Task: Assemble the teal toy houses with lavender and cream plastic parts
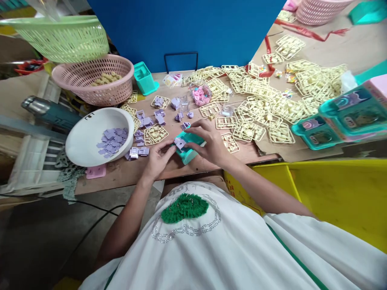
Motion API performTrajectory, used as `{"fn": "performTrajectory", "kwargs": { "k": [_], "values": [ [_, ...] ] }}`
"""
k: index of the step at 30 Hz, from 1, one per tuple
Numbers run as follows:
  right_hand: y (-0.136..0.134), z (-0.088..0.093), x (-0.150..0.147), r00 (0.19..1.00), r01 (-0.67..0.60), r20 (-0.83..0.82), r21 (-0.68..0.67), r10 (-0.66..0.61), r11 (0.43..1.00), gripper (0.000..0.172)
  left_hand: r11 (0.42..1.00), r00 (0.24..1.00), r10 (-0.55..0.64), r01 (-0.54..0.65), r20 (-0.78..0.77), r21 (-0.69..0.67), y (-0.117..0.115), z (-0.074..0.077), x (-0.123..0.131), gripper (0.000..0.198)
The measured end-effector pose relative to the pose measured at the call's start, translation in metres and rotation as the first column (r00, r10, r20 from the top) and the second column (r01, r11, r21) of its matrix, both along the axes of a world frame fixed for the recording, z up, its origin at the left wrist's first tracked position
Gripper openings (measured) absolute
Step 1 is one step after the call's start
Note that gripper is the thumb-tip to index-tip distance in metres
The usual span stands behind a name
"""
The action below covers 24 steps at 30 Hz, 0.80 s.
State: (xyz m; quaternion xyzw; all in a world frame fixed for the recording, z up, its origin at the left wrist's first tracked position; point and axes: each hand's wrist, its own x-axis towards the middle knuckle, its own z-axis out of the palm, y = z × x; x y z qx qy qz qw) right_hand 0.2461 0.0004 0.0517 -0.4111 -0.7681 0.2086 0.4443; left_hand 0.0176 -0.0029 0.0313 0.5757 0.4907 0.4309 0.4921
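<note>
Delicately, the left hand (pixel 159 159) pinches a purple piece (pixel 180 143) over the teal box's (pixel 194 139) left side, the right hand (pixel 212 144) opposite, fingers parted.

Blue panel (pixel 187 32) stands behind brown desk (pixel 117 174); desk runs on past it at right. White slatted frame (pixel 26 175) at left. Grey floor (pixel 102 193) below, dim toward lower left. Desk brighter, evenly lit.

White shirt (pixel 217 255), fuzzy green patch (pixel 185 208)

Lilac piece (pixel 180 143), teal box (pixel 188 157)
</note>
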Motion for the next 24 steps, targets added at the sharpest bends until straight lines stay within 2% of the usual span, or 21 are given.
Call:
{"fn": "performTrajectory", "kwargs": {
  "k": [3, 6, 8, 11, 15, 21, 24],
  "values": [
    [-0.015, 0.006, -0.001, 0.991, 0.134, 0.004, 0.055, -0.135, 0.989, 0.016, 0.989, 0.990, 0.142, -0.142, -0.002, 0.050, -0.018, -0.010, 0.016, 0.052],
    [-0.031, 0.008, -0.006, 0.981, 0.187, 0.046, 0.071, -0.190, 0.980, 0.016, 0.981, 0.982, 0.183, -0.180, -0.044, 0.070, -0.024, -0.009, 0.020, 0.048],
    [-0.035, 0.008, -0.009, 0.974, 0.209, 0.080, 0.060, -0.214, 0.976, 0.016, 0.988, 0.987, 0.144, -0.140, -0.065, 0.064, -0.020, -0.004, 0.015, 0.045],
    [-0.033, 0.009, -0.011, 0.968, 0.220, 0.118, 0.030, -0.222, 0.975, 0.014, 1.000, 0.997, 0.011, -0.011, -0.072, 0.001, -0.005, 0.006, 0.004, 0.040],
    [-0.027, 0.008, -0.012, 0.963, 0.240, 0.125, 0.007, -0.239, 0.971, 0.010, 0.986, 0.986, -0.158, 0.155, -0.054, -0.061, 0.014, 0.017, -0.005, 0.029],
    [-0.028, 0.005, -0.013, 0.970, 0.242, 0.047, -0.020, -0.240, 0.970, 0.012, 0.981, 0.978, -0.194, 0.195, -0.071, 0.011, 0.020, 0.022, -0.003, 0.016],
    [-0.030, 0.003, -0.009, 0.982, 0.181, -0.043, -0.113, -0.186, 0.977, 0.009, 0.981, 0.981, -0.194, 0.194, -0.023, 0.000, 0.019, 0.020, -0.004, 0.015]
  ]
}}
